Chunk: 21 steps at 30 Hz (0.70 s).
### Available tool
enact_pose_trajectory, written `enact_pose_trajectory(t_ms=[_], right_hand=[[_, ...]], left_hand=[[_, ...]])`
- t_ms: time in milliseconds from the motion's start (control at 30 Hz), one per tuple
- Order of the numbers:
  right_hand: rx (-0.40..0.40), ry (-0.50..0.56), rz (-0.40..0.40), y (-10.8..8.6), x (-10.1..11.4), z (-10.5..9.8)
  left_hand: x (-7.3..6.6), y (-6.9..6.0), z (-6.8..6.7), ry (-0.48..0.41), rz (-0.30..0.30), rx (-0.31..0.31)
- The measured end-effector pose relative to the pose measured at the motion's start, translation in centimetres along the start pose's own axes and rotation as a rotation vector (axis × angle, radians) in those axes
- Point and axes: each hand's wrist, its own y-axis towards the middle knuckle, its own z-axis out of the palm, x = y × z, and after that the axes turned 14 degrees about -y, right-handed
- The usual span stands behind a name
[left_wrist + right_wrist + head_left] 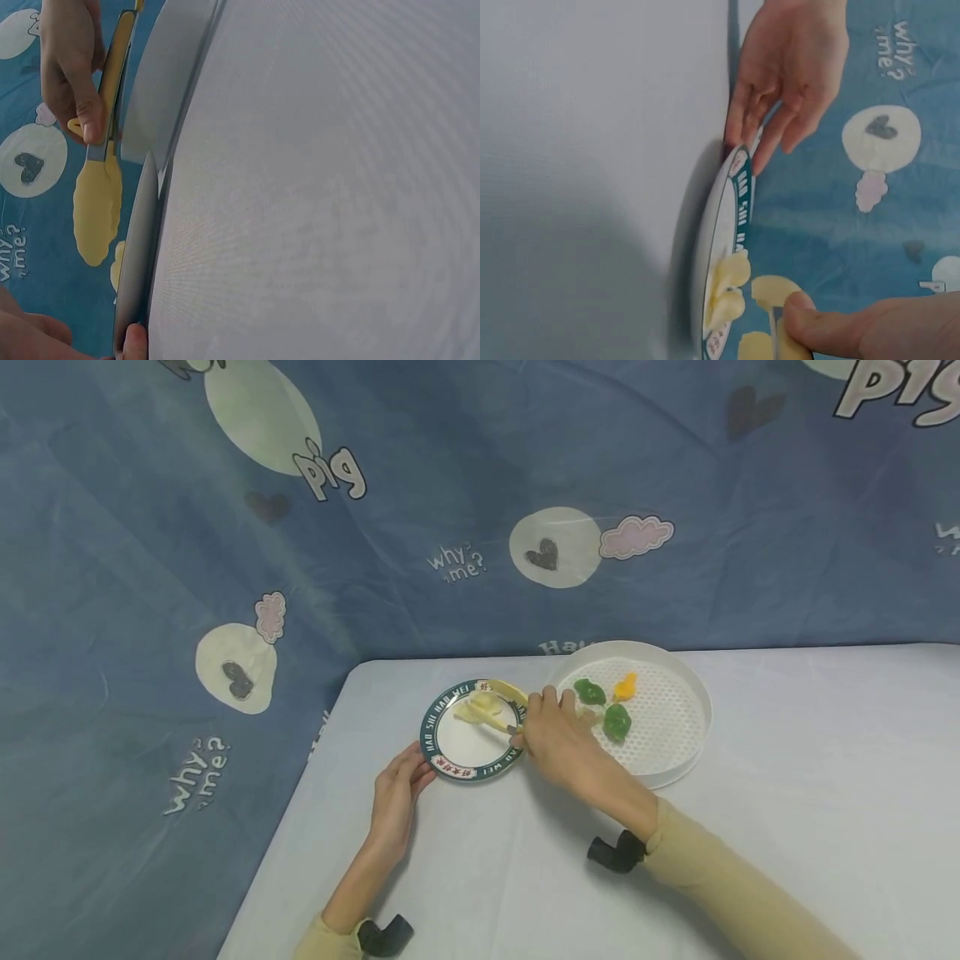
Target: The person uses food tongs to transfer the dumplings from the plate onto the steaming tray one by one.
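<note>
My left hand (395, 793) pinches the near-left rim of a white plate (468, 752) with a dark green lettered border. My right hand (561, 735) grips yellow-tipped metal tongs (97, 214) over the plate's right side. Pale yellow dumpling-like pieces (727, 289) lie on the plate, and the tongs' spread tips are close to them. In the right wrist view the left fingers (769, 124) hold the plate's edge, and the right thumb lies along the tongs. Whether the tips touch the pieces, I cannot tell.
Right of the plate stands a round white tray (678, 727) with a perforated base. It holds green pieces (617, 723), an orange piece (625, 687) and a pale piece partly behind my right hand. A white cloth (810, 777) covers the table; a blue printed curtain (450, 468) hangs behind.
</note>
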Motion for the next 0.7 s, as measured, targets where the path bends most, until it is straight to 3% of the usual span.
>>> enact_pose_trajectory(t_ms=[700], right_hand=[[0.096,0.026,0.027,1.8,1.3,0.0]], left_hand=[[0.0,0.2,0.0,0.019,-0.011,-0.011]])
